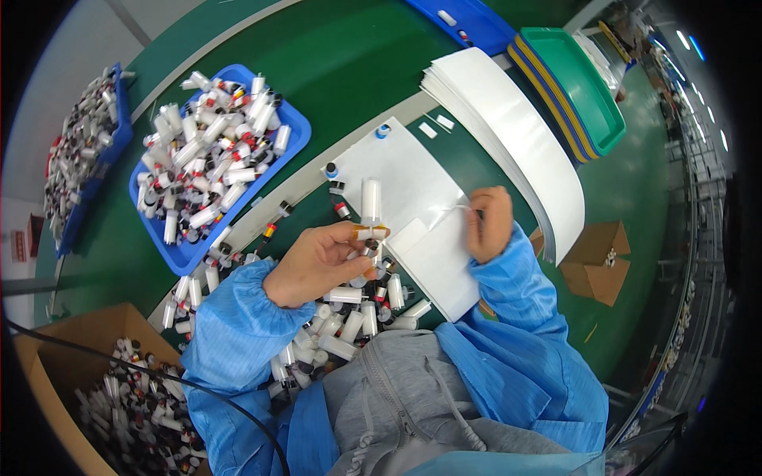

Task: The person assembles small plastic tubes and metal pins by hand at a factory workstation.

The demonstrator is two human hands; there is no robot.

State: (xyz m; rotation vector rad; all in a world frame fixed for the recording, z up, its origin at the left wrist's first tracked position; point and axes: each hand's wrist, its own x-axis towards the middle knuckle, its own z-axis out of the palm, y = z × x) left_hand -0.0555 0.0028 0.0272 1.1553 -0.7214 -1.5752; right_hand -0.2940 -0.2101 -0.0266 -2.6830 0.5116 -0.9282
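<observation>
My left hand (313, 266) is closed around small white cylindrical bottles; one white bottle (371, 198) stands up above the fingers, and another with an orange-yellow end (370, 233) lies crosswise at the fingertips. My right hand (490, 226) is closed at the right edge of a glossy white sheet (401, 170), with a thin pale strip (462, 208) showing at its fingertips. The strip's kind is unclear. Under my left hand lies a loose heap of white bottles (341, 346) with black, red and clear ends. Two blue-and-black capped pieces (383, 131) stand on the sheet.
A blue tray (298, 131) heaped with bottles stands at left, another blue tray (123, 119) beyond it. Lower left is a cardboard box (44, 361) of bottles. At right are a stack of white sheets (508, 103), green trays (571, 87) and an open carton (591, 270).
</observation>
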